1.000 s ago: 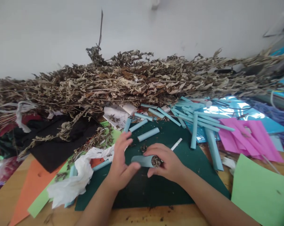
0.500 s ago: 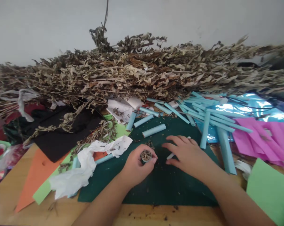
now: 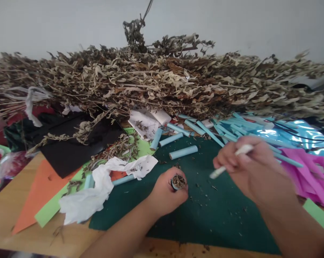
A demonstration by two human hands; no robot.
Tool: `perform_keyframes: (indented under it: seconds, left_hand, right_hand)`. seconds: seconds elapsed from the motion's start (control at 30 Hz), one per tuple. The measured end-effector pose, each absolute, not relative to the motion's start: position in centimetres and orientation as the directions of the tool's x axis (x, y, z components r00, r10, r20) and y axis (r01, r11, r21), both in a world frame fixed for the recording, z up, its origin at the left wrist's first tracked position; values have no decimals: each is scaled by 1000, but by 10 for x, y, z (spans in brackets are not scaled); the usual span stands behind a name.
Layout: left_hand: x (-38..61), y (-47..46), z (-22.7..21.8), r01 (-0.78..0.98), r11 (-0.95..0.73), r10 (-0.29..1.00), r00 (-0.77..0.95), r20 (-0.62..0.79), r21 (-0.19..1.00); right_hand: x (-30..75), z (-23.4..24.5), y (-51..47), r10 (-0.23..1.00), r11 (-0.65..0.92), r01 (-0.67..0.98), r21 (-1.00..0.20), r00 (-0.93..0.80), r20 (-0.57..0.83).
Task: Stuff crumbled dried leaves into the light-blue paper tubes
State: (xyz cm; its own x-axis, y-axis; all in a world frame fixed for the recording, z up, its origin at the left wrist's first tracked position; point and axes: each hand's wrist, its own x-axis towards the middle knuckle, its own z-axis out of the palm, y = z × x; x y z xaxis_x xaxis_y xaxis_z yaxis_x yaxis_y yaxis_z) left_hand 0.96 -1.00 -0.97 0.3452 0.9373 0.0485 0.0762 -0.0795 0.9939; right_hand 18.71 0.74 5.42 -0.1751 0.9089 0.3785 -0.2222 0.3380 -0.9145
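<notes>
My left hand (image 3: 164,193) is closed round an upright paper tube (image 3: 178,182), whose open top shows crumbled dried leaves packed inside. In my right hand (image 3: 254,168), raised to the right, a thin whitish stick (image 3: 218,172) is gripped, its lower end pointing down and left. Both hands are over a dark green sheet (image 3: 204,215) sprinkled with leaf crumbs. Beyond the left hand, a light blue paper tube (image 3: 183,152) lies on the sheet, its near end showing brown filling. Several other blue tubes (image 3: 171,139) lie behind it.
A long heap of dried leafy stalks (image 3: 156,82) spans the back by the wall. Crumpled white tissue (image 3: 97,190), a black sheet (image 3: 81,143) and an orange sheet (image 3: 35,200) lie left on the wooden table (image 3: 6,215). Pink paper strips (image 3: 306,172) lie right.
My right hand has picked up the whitish stick from the green sheet and lifted it to the right. My left hand still holds the filled tube. The camera view has shifted slightly.
</notes>
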Motion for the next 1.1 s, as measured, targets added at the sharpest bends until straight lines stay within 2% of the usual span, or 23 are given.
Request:
perform_keyframes:
  seconds: [0.07, 0.17, 0.27, 0.43, 0.63, 0.8, 1.1]
  left_hand:
    - [9, -10, -10, 79, -99, 934, 350, 66, 992]
    - [9, -10, -12, 100, -114, 943, 325, 76, 988]
    - [9, -10, -14, 103, -117, 943, 323, 78, 988]
    - [9, -10, -12, 85, -92, 925, 375, 53, 992]
    - [10, -10, -9, 34, -108, 927, 363, 89, 994]
    - [10, -10, -7, 60, -112, 936, 341, 85, 992]
    - [9, -9, -6, 56, -126, 939, 328, 101, 990]
  right_hand:
    - [169, 87, 6, 942, 232, -404, -885, -133, 308]
    - [142, 122, 0, 923, 167, -473, -865, -233, 305]
    - [120, 130, -2, 915, 107, -471, -876, -298, 272]
    - [103, 117, 1, 898, 88, -443, -892, -353, 264]
    - [102, 119, -3, 910, 72, -430, -900, -341, 236]
    - [101, 120, -2, 925, 79, -405, -911, -310, 218]
    - [98, 117, -2, 875, 93, -431, -898, -395, 280]
